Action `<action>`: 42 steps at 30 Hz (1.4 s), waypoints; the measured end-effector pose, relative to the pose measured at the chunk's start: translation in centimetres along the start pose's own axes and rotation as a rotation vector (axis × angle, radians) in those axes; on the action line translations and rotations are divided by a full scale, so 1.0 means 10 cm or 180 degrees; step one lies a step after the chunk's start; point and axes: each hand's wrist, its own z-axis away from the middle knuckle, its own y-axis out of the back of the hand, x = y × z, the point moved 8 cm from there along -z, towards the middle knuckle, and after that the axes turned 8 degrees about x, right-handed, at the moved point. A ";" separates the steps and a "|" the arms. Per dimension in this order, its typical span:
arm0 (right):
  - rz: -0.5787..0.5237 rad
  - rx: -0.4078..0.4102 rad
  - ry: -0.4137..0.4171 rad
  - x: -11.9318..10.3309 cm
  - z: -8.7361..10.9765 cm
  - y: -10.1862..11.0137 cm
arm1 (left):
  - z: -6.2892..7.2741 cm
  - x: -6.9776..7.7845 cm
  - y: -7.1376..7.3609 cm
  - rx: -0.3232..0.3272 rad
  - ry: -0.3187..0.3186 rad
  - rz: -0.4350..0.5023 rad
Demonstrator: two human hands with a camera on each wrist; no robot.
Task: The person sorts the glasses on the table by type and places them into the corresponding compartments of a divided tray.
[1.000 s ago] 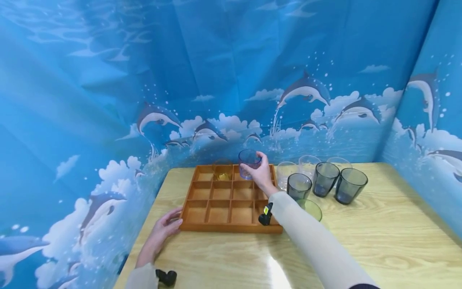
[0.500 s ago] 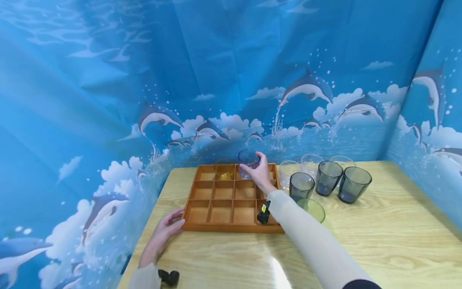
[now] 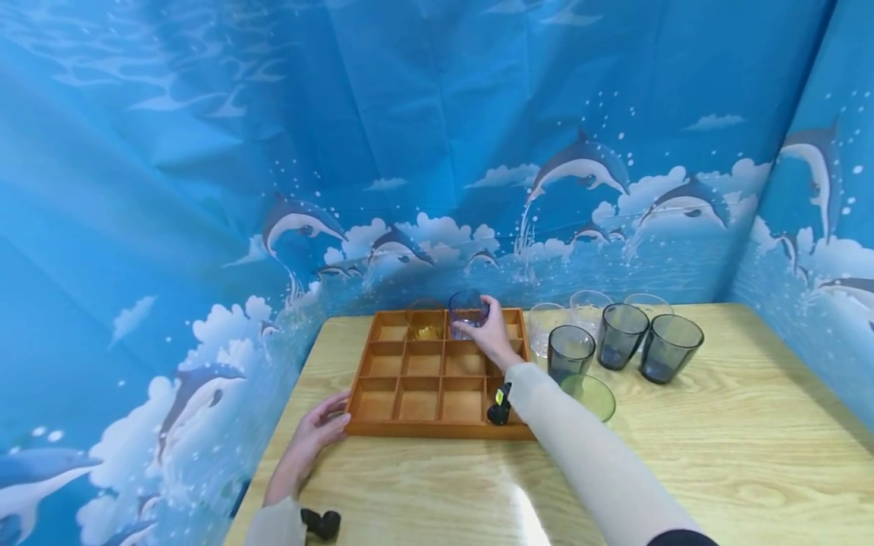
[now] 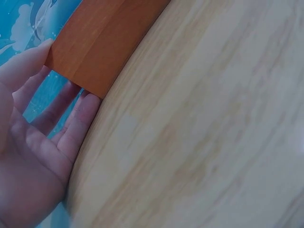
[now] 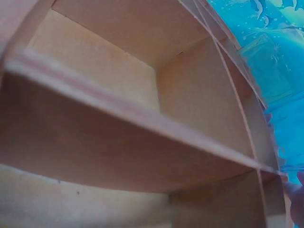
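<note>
My right hand (image 3: 495, 337) grips a clear blue-purple glass (image 3: 463, 309) between thumb and fingers. The glass is upright, with its lower part inside a back-row compartment of the brown wooden divided tray (image 3: 437, 431). In the compartment to its left stands an amber glass (image 3: 425, 331). My left hand (image 3: 310, 438) touches the tray's front left corner; the left wrist view shows its fingers (image 4: 80, 118) lying fairly straight against the end of the wood. The right wrist view is mostly filled by wooden dividers (image 5: 142, 121), with only a bit of the hand at its right edge.
Right of the tray stand several glasses: dark grey ones (image 3: 620, 337), clear ones (image 3: 544, 331) behind them, and a green one (image 3: 592, 398) near my right sleeve (image 3: 580, 432). A blue dolphin-print curtain (image 3: 437, 189) hangs behind the wooden table (image 3: 717, 425).
My right hand has lowered the blue-purple glass into the back-row compartment. My left hand has stayed at the tray's corner.
</note>
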 end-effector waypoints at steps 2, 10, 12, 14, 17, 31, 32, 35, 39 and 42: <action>0.0041 0.0019 -0.0019 0.02 0.00 0.00 | 0.00 0.01 0.00 -0.0002 -0.0005 -0.0009; 0.0087 0.0085 0.0054 0.05 -0.01 0.02 | 0.00 0.02 -0.03 -0.0007 -0.0038 0.0033; 0.0056 0.0068 0.0030 0.05 0.00 0.02 | 0.00 0.03 -0.04 -0.0007 -0.0063 0.0058; 0.0038 0.0042 -0.0004 0.05 0.00 0.02 | 0.00 0.04 -0.04 0.0004 -0.0090 0.0062; 0.0026 0.0008 -0.0076 0.06 0.01 0.02 | 0.00 0.04 -0.04 0.0009 -0.0108 0.0053; -0.0010 0.0180 0.0048 -0.12 0.08 0.07 | 0.00 0.03 -0.01 0.0052 -0.0045 0.0011; -0.0047 0.0199 0.0088 -0.14 0.10 0.07 | 0.01 0.02 -0.01 0.0054 -0.0039 0.0008; -0.0220 0.0255 0.0183 -0.21 0.17 0.05 | 0.02 0.01 0.00 0.0063 -0.0048 -0.0001; -0.0465 0.0244 0.0236 -0.34 0.28 0.02 | 0.02 0.01 0.00 0.0086 -0.0078 0.0001; -0.0701 0.0171 0.0314 -0.56 0.40 0.01 | 0.01 0.01 0.00 0.0085 -0.0077 0.0000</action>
